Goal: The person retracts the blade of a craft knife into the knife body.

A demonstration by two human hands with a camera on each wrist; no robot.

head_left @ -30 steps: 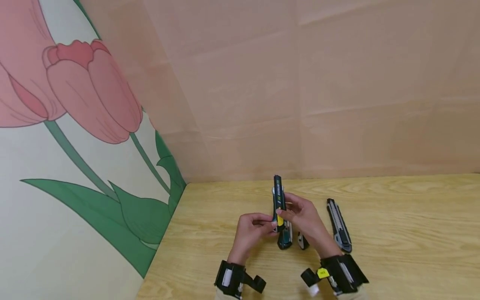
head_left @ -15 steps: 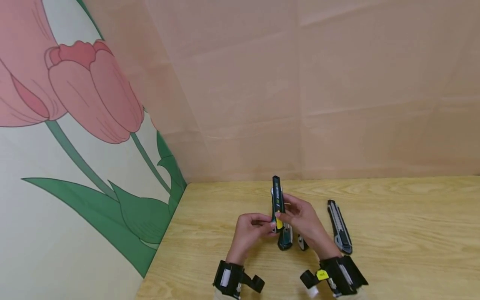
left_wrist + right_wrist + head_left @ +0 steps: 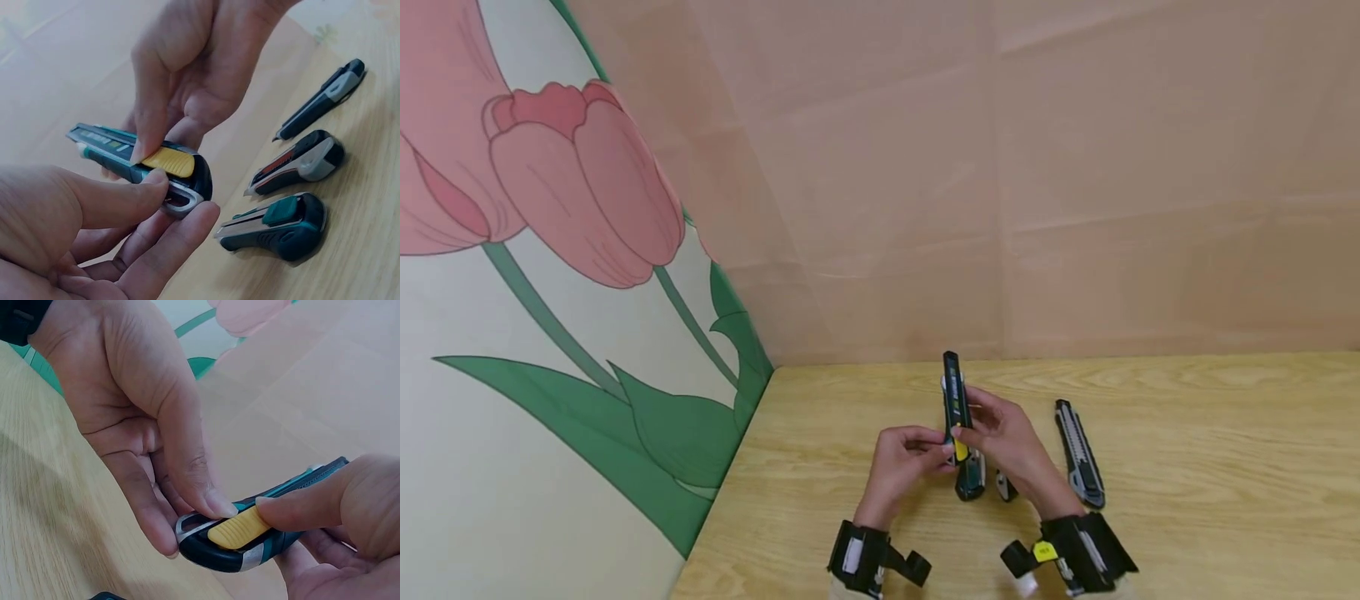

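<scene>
Both hands hold one dark green and black utility knife [image 3: 954,392] above the table. Its yellow slider [image 3: 240,529] faces up. My left hand [image 3: 898,467] pinches the rear end by the grey loop, the thumb on the side next to the slider. My right hand [image 3: 1015,446] grips the body, its thumb touching the front of the slider. No blade can be seen out of the tip. Below, on the table, lie a utility knife with a teal slider [image 3: 281,212], an orange-and-grey one [image 3: 312,159] and a slim grey-and-black one [image 3: 1080,454].
The wood-grain table [image 3: 1217,467] meets a pinkish-brown cloth backdrop [image 3: 1075,167] at its back edge. A wall with painted tulips [image 3: 580,183] rises on the left. Both wrists wear black camera straps [image 3: 859,557].
</scene>
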